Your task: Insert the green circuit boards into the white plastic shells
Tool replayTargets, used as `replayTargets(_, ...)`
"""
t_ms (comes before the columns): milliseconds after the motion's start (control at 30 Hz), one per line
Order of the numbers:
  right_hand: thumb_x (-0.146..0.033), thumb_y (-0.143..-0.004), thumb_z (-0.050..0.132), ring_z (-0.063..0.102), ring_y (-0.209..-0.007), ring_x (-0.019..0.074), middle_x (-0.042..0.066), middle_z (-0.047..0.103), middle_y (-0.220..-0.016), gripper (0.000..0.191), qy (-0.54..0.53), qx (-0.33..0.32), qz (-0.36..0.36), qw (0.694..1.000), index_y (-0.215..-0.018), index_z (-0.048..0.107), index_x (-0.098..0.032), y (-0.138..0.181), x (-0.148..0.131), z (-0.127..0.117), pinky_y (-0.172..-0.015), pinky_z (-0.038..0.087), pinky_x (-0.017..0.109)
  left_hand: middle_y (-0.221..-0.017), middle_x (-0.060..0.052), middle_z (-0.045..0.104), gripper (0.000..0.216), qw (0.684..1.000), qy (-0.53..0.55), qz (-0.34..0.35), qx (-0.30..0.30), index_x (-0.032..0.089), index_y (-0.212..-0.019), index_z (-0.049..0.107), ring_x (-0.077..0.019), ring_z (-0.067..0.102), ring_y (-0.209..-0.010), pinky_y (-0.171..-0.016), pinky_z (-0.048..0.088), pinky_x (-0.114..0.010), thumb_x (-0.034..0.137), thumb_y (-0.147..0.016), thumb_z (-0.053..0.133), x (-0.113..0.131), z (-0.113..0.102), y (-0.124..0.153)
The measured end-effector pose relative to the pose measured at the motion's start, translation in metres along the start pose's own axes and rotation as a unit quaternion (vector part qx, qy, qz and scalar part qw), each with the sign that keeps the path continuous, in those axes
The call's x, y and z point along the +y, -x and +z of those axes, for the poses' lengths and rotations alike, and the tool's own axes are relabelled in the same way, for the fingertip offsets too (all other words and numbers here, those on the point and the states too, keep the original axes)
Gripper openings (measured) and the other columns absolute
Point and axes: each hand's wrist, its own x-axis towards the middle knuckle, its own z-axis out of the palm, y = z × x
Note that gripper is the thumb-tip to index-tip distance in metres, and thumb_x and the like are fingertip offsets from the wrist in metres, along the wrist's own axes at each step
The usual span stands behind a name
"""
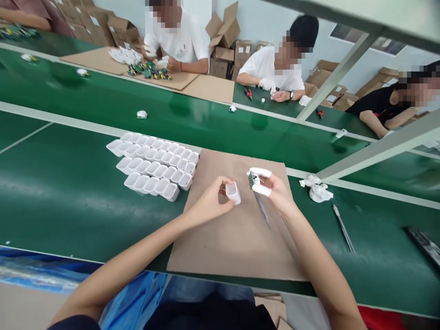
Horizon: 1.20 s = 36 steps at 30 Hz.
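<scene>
Over the cardboard sheet [227, 247], my left hand [215, 199] grips a small white plastic housing [233, 193], its open end tilted up. To the right, apart from the housing, my right hand [271, 185] pinches a small green circuit board [253, 180] between fingertips that wear white finger cots. Metal tweezers [263, 211] lie on the cardboard below my right hand. Left of the cardboard, several rows of similar white housings [151, 169] stand on the green table with their open sides up.
Beyond a pale rail runs a green conveyor belt [192, 107] with a few small white parts. A metal-tipped tool [343, 229] and crumpled white material [320, 192] lie to the right. A slanted post [381, 149] rises there. Co-workers [182, 41] sit across the belt.
</scene>
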Motion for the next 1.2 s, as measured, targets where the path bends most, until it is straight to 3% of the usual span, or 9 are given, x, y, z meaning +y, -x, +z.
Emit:
replayTargets(133,-0.048,-0.067,0.086,0.063,-0.121,0.0290,0.007,0.071,-0.124,0.062,-0.124,0.003,0.022,0.992,-0.122,0.065,-0.030,0.035,0.009,0.008,-0.105,0.048,0.048,-0.114,-0.008,0.066,0.054,1.000,-0.008,-0.002,0.001,0.023,-0.126,0.041,-0.0210,0.065,-0.104,-0.087,0.053,-0.035,0.017,-0.079,0.068,-0.002,0.019,0.005)
replayTargets(333,-0.044,-0.077,0.082,0.063,-0.121,0.0289,0.006,0.070,-0.123,0.042,-0.093,0.035,-0.081,0.992,-0.114,0.066,-0.034,0.063,0.007,0.014,-0.106,0.049,0.052,-0.121,-0.011,0.060,0.049,0.982,-0.132,0.133,-0.032,0.023,-0.130,0.048,-0.0247,0.060,-0.113,-0.096,0.051,-0.041,0.009,-0.085,0.060,0.006,0.012,0.023)
replayTargets(433,-0.038,-0.083,0.077,0.064,-0.117,0.0292,0.006,0.070,-0.119,0.036,-0.059,0.016,-0.150,0.987,-0.117,0.065,-0.035,0.076,0.002,0.021,-0.098,0.054,0.052,-0.105,-0.007,0.061,0.032,0.984,-0.093,0.152,-0.006,0.024,-0.109,0.052,-0.0216,0.064,-0.100,-0.082,0.055,-0.034,0.015,-0.083,0.070,0.004,0.016,0.030)
replayTargets(500,-0.033,-0.083,0.077,0.065,-0.115,0.0294,0.006,0.070,-0.117,0.038,-0.054,0.007,-0.187,0.981,-0.118,0.063,-0.037,0.084,0.001,0.028,-0.094,0.056,0.051,-0.097,-0.003,0.059,0.033,0.986,-0.032,0.163,0.013,0.024,-0.095,0.046,-0.0188,0.067,-0.091,-0.074,0.056,-0.030,0.020,-0.081,0.076,0.001,0.022,0.034)
replayTargets(633,-0.033,-0.087,0.073,0.066,-0.113,0.0289,0.007,0.069,-0.116,0.040,-0.023,0.048,-0.201,0.978,-0.124,0.059,-0.037,0.093,0.000,0.039,-0.097,0.055,0.054,-0.099,-0.003,0.062,0.035,0.983,0.038,0.181,0.020,0.026,-0.102,0.039,-0.0155,0.069,-0.090,-0.074,0.057,-0.028,0.017,-0.087,0.069,-0.003,0.036,0.041)
replayTargets(767,-0.027,-0.090,0.068,0.066,-0.113,0.0270,0.009,0.068,-0.120,0.045,0.008,0.054,-0.261,0.964,-0.133,0.057,-0.030,0.092,0.002,0.041,-0.101,0.055,0.054,-0.106,-0.009,0.057,0.048,0.977,-0.014,0.211,0.030,0.021,-0.126,0.039,-0.0209,0.063,-0.100,-0.080,0.059,-0.035,0.014,-0.085,0.064,-0.002,0.040,0.042)
replayTargets(900,-0.021,-0.087,0.069,0.066,-0.112,0.0251,0.009,0.070,-0.114,0.041,0.016,0.065,-0.311,0.948,-0.127,0.061,-0.026,0.088,0.005,0.040,-0.104,0.054,0.051,-0.124,-0.020,0.050,0.065,0.973,-0.046,0.224,-0.026,0.013,-0.141,0.031,-0.0297,0.053,-0.125,-0.096,0.057,-0.049,0.012,-0.083,0.059,0.001,0.036,0.041)
replayTargets(1100,-0.015,-0.083,0.071,0.066,-0.115,0.0256,0.012,0.069,-0.117,0.046,0.094,0.038,-0.373,0.922,-0.127,0.059,-0.018,0.092,0.002,0.040,-0.111,0.048,0.052,-0.125,-0.017,0.065,0.049,0.972,-0.039,0.230,-0.028,0.016,-0.136,0.045,-0.0266,0.059,-0.130,-0.104,0.057,-0.044,0.020,-0.091,0.066,0.009,0.033,0.041)
replayTargets(1200,-0.016,-0.085,0.069,0.065,-0.116,0.0248,0.013,0.070,-0.115,0.040,0.127,0.030,-0.388,0.913,-0.124,0.060,-0.017,0.092,-0.002,0.040,-0.111,0.048,0.052,-0.126,-0.017,0.067,0.048,0.973,-0.032,0.230,-0.014,0.016,-0.134,0.049,-0.0268,0.062,-0.128,-0.103,0.058,-0.044,0.021,-0.090,0.068,0.009,0.032,0.042)
